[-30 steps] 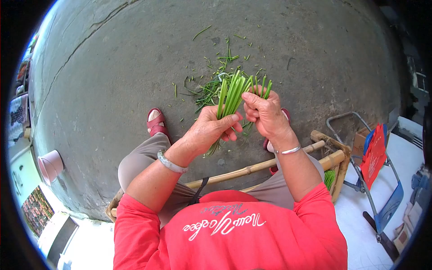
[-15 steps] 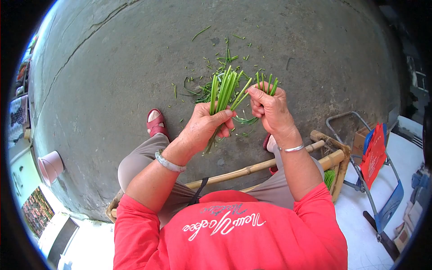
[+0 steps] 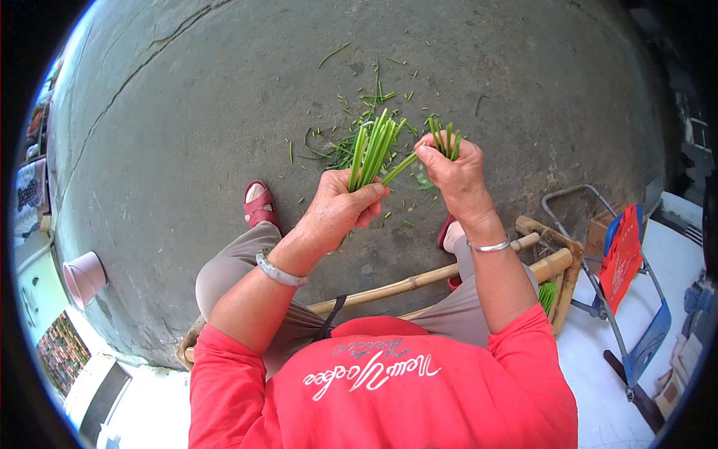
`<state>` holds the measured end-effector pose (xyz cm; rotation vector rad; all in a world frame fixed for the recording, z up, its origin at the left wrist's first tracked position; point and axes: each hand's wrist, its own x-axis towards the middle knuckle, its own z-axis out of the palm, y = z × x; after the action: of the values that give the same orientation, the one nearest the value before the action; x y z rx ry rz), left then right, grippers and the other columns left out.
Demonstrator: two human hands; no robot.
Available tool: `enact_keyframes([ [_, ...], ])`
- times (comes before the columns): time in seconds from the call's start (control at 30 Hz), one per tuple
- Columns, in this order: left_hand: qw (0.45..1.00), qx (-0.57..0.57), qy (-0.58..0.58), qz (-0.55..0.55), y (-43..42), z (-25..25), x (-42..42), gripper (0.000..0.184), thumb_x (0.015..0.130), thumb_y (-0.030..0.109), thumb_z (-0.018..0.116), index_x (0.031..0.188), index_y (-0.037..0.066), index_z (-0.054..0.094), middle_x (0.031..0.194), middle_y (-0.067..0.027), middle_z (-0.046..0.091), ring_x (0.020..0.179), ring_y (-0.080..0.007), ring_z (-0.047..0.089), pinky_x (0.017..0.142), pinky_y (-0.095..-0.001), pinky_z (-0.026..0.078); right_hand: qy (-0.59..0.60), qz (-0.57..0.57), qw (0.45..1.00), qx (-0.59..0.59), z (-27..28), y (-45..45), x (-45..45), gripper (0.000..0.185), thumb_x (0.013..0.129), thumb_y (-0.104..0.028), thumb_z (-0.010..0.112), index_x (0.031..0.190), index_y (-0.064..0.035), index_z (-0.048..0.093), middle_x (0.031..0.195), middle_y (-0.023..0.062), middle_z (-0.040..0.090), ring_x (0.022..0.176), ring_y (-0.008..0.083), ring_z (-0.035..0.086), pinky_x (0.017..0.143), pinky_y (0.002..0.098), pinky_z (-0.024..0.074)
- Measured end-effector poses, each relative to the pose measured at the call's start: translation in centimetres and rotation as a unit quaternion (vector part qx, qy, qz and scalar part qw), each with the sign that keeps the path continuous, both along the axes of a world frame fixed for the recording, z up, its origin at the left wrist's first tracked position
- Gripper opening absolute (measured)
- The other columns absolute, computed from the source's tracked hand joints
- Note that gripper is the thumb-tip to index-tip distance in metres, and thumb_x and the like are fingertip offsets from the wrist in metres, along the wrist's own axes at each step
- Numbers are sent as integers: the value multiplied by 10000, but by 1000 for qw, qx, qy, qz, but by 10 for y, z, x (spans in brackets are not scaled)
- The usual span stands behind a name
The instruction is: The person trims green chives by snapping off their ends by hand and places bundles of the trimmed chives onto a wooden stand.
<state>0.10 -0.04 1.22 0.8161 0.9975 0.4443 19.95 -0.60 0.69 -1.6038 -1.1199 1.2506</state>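
A thick bundle of green stems (image 3: 372, 153) stands up out of my left hand (image 3: 345, 203), whose fingers are wrapped round it. My right hand (image 3: 455, 170) is closed on several shorter green stems (image 3: 446, 138) that stick up past its fingers. Between the hands slants a stem (image 3: 400, 168), its lower end at my left fingers and its upper end at my right thumb and fingertips. Behind the bundle, cut green pieces (image 3: 342, 153) lie scattered on the grey floor (image 3: 224, 97).
A bamboo frame (image 3: 407, 285) crosses in front of my lap. To the right stand a metal-framed folding chair (image 3: 649, 340) and a red bag (image 3: 621, 262). A pink bucket (image 3: 84, 275) is at the far left. My feet wear red sandals (image 3: 259, 205).
My left hand has moved slightly left with the bundle. My right hand has drawn away to the right, and the gap between the hands has widened, with a stem now slanting across it.
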Motion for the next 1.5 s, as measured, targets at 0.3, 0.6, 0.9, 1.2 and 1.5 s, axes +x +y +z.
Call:
enact_keyframes([
  [0.3,997,-17,-37,60,0,-5,-3,134,862,123,569,832,1,616,594,-3,530,462,-62,433,423,-203,319,-412,63,891,183,-15,2,4,102,750,-68,602,775,-22,515,687,143,560,616,315,584,529,405,451],
  [0.6,994,-30,-62,81,0,-5,-2,122,865,115,568,856,1,611,607,-13,539,465,-76,445,427,-210,331,114,-29,989,-87,-2,-3,-11,119,853,-148,606,854,-30,625,586,-57,476,461,40,405,404,221,311],
  [0.9,997,-24,-43,56,-1,-5,-1,128,864,117,567,850,-4,607,607,-11,531,483,-75,446,432,-218,328,112,-24,993,-36,-2,-1,-5,117,844,-118,604,922,-37,635,609,-56,502,513,22,417,446,205,329],
  [1.2,998,-16,-42,52,0,-2,-2,130,858,114,563,839,-8,606,595,-5,522,474,-74,439,430,-218,324,-29,6,999,21,2,1,-2,118,825,-106,604,905,-28,642,661,-34,549,613,53,471,556,238,400],
  [1.5,997,-27,-41,63,1,-2,-3,130,857,117,564,825,-2,606,592,-6,522,474,-73,439,428,-219,321,-142,54,983,105,3,1,-4,64,802,-77,610,820,-17,597,648,60,569,575,139,520,529,285,422],
])
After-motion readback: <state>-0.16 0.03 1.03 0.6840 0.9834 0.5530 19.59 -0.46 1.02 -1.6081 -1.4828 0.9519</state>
